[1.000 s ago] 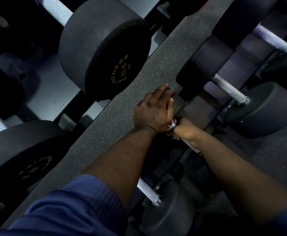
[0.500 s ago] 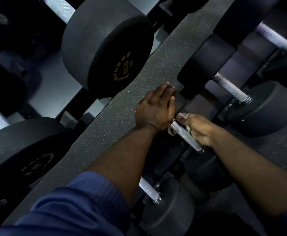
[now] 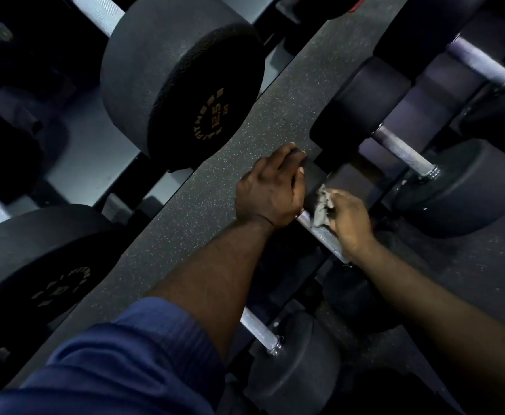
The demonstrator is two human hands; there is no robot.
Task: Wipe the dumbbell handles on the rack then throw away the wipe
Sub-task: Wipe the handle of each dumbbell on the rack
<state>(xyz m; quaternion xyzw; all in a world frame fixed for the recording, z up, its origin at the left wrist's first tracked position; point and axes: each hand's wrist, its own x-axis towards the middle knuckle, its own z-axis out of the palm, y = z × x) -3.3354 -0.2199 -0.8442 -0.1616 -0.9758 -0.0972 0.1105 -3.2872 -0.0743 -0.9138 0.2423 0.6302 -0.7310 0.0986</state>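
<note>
My right hand (image 3: 348, 223) grips a crumpled grey wipe (image 3: 323, 206) wrapped over the silver handle (image 3: 323, 235) of a dumbbell low on the rack. My left hand (image 3: 270, 191) rests on the speckled rubber rack edge (image 3: 185, 205) just left of that handle, with its fingers curled over the edge. The head of this dumbbell is hidden under my left hand. Another silver handle (image 3: 258, 329) shows below my left forearm, and a third one (image 3: 404, 152) lies to the upper right.
Large black dumbbell heads stand on the upper shelf, one marked 125 (image 3: 182, 85) and one at the lower left (image 3: 36, 265). More black dumbbells (image 3: 460, 187) fill the lower row on the right. Dark rubber floor lies at the far right.
My right hand has slid with the wipe along the handle, first outward from under my left hand, then slightly back up toward it. My left hand has stayed on the rack edge.
</note>
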